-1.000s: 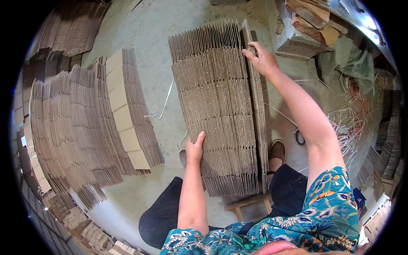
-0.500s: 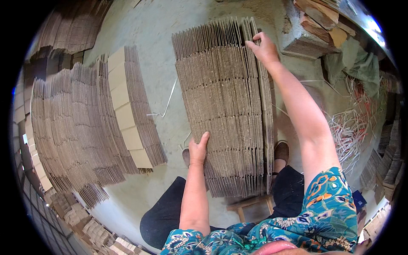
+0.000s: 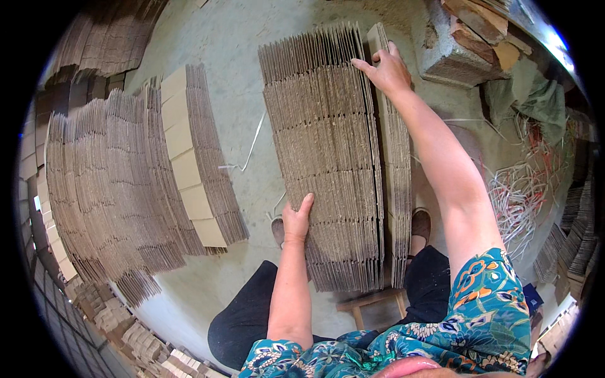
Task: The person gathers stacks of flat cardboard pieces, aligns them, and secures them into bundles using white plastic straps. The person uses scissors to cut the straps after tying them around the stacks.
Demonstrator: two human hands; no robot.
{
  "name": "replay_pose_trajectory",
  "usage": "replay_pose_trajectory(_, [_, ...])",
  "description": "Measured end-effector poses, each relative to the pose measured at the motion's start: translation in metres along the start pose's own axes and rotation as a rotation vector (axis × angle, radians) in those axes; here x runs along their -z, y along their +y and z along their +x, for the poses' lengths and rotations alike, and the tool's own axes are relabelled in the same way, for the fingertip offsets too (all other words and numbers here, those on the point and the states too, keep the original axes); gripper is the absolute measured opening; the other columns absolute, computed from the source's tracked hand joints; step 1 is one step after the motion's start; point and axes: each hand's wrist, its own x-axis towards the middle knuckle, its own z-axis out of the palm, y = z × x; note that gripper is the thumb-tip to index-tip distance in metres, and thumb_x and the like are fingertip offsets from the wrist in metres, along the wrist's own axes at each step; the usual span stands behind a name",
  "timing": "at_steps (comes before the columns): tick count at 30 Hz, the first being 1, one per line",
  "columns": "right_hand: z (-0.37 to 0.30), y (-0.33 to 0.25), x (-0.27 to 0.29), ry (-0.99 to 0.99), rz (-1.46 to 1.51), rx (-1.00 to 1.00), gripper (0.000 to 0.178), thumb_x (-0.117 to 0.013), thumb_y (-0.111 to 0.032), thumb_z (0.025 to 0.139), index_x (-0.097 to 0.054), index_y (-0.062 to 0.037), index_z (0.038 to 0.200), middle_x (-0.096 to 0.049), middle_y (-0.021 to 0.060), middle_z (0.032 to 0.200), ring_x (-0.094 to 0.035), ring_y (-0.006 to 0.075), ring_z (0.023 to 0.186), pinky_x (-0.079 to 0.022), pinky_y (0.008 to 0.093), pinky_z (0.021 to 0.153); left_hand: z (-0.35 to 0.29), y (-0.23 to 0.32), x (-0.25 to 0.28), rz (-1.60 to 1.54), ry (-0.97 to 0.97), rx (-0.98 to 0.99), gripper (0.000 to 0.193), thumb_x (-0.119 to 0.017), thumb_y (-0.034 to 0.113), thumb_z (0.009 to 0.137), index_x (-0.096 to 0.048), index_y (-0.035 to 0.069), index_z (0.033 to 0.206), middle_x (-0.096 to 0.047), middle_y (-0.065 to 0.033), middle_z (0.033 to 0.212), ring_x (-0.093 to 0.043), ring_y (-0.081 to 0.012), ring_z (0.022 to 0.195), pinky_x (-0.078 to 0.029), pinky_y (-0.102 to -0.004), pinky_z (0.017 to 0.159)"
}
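Observation:
A large stack of brown cardboard pieces [image 3: 328,157] stands on edge in front of me, its cut edges facing up. My left hand [image 3: 296,217] braces the near left side of this stack, thumb up along it and the other fingers hidden. At the far right end, my right hand [image 3: 387,72] has its fingers around the top of a slim bundle of cardboard [image 3: 396,164]. Its thumb reaches left toward the edge of the large stack. A narrow dark gap runs between bundle and stack.
More cardboard stacks [image 3: 113,183] stand at the left, one showing pale flat faces [image 3: 189,164]. A white strap [image 3: 255,142] lies on the floor. At right are tangled straps [image 3: 520,195], a green sheet [image 3: 535,101] and a rough block [image 3: 444,57]. A wooden stool [image 3: 372,301] is near my legs.
The slim bundle has shifted right, away from the large stack, and the gap has widened. My right thumb has spread out to the left. My left hand has hardly moved.

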Motion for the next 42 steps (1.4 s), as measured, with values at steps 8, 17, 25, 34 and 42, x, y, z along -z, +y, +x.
replay_pose_trajectory(8, [0.014, 0.022, -0.018, 0.122, 0.18, 0.15, 0.026, -0.058, -0.027, 0.08, -0.058, -0.0207, 0.106, -0.035, 0.0116, 0.141, -0.046, 0.0367, 0.117, -0.043, 0.0437, 0.09, 0.0, 0.002, -0.003, -0.008, -0.008, 0.018, 0.051, -0.067, 0.036, 0.079, -0.059, -0.006, 0.108, -0.065, -0.0161, 0.103, -0.062, -0.0228, 0.094, -0.045, -0.0323, 0.085])
replay_pose_trajectory(17, [0.0, -0.005, -0.006, 0.034, -0.027, 0.016, 0.049, -0.066, -0.051, 0.073, -0.057, -0.0132, 0.103, -0.031, 0.0175, 0.143, -0.044, 0.0342, 0.122, -0.043, 0.0432, 0.091, 0.001, -0.001, -0.001, -0.006, -0.044, 0.026, 0.052, -0.065, 0.036, 0.081, -0.058, -0.006, 0.11, -0.063, -0.0142, 0.106, -0.06, -0.0226, 0.095, -0.044, -0.0325, 0.086])
replay_pose_trajectory(25, [0.015, 0.007, -0.023, 0.188, 0.157, 0.172, 0.027, -0.053, -0.013, 0.076, -0.06, -0.0217, 0.1, -0.031, 0.0099, 0.145, -0.038, 0.0362, 0.126, -0.041, 0.0468, 0.095, 0.0, 0.008, -0.002, -0.005, -0.063, 0.037, 0.053, -0.065, 0.037, 0.081, -0.057, -0.006, 0.111, -0.063, -0.0132, 0.106, -0.059, -0.0212, 0.095, -0.044, -0.0321, 0.087])
replay_pose_trajectory(34, [-0.001, -0.021, -0.015, 0.113, -0.085, 0.096, 0.038, -0.066, -0.047, 0.075, -0.062, -0.0142, 0.093, -0.03, 0.013, 0.145, -0.035, 0.0385, 0.126, -0.039, 0.046, 0.096, -0.001, 0.006, 0.001, 0.002, -0.067, 0.046, 0.052, -0.064, 0.035, 0.081, -0.057, -0.006, 0.111, -0.064, -0.0135, 0.105, -0.06, -0.0217, 0.095, -0.044, -0.0322, 0.086])
replay_pose_trajectory(42, [0.007, -0.014, -0.03, 0.153, -0.027, 0.165, 0.036, -0.065, -0.045, 0.078, -0.064, -0.0137, 0.096, -0.029, 0.0096, 0.145, -0.028, 0.0358, 0.131, -0.031, 0.0549, 0.098, 0.0, 0.002, -0.001, -0.019, -0.063, 0.026, 0.051, -0.064, 0.035, 0.081, -0.057, -0.006, 0.111, -0.064, -0.0134, 0.105, -0.06, -0.0216, 0.095, -0.044, -0.0317, 0.086])
